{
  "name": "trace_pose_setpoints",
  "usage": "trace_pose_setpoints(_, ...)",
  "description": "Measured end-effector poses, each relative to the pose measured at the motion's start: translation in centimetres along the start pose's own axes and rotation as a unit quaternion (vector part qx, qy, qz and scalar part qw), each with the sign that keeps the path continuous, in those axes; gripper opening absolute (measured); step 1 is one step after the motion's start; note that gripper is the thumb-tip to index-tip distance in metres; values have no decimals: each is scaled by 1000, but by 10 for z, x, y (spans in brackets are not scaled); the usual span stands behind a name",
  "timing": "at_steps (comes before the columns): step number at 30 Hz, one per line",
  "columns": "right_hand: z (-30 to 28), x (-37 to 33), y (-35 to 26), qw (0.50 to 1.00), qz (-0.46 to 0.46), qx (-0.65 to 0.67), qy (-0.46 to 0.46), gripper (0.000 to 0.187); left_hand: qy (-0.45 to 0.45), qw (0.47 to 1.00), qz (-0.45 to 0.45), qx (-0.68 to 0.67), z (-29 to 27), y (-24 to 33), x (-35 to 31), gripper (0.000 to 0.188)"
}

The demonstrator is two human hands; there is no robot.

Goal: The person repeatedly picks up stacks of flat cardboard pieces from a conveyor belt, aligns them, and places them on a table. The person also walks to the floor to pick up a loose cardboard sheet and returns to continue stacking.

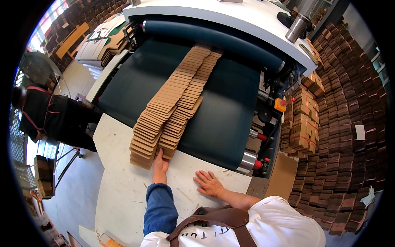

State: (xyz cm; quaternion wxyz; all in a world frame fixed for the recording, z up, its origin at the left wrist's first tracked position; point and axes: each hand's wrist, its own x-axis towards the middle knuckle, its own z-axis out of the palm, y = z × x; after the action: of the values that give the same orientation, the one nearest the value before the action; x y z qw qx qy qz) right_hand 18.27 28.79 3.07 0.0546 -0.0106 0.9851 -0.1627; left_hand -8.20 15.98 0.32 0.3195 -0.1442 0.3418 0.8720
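Note:
Two overlapping rows of flat brown cardboard pieces (168,99) with rounded corners lie fanned on a dark green conveyor belt (222,123). They run from under the roller at the far end to the white tabletop (119,185) in front of me. My left hand (161,165) is closed at the near end of the rows, its fingertips against the cardboard edges and partly hidden by them. To the right, my right hand (209,184) rests flat on the tabletop with fingers spread, holding nothing.
A dark green roller (214,41) spans the belt's far end below a white machine top (247,12) bearing a steel flask (298,28). Metal shaft ends (247,161) flank the belt's right. Bundled cardboard (304,123) is piled rightward. Another person (53,113) stands at left.

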Motion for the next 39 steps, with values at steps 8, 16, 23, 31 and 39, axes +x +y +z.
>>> trace_pose_setpoints(8, 0, 0, 1, 1000, -1, 8, -4, 57, 31, 999, -24, -18, -15, 2, -8, 51)
trace_pose_setpoints(16, -6, 1, 3, 1000, -6, 17, 6, 56, 42, 998, 2, -42, -22, 4, -20, 50)
trace_pose_setpoints(23, 3, -1, 3, 1000, -9, 24, 18, 56, 66, 997, 18, -23, 7, 10, -6, 48)
trace_pose_setpoints(31, -3, -1, 2, 999, -10, 38, 32, 56, -7, 1000, 17, 2, 86, -3, 67, 48)
trace_pose_setpoints(39, -6, 1, -1, 999, -5, 44, 13, 57, 17, 1000, 3, 5, 72, -15, 80, 51)
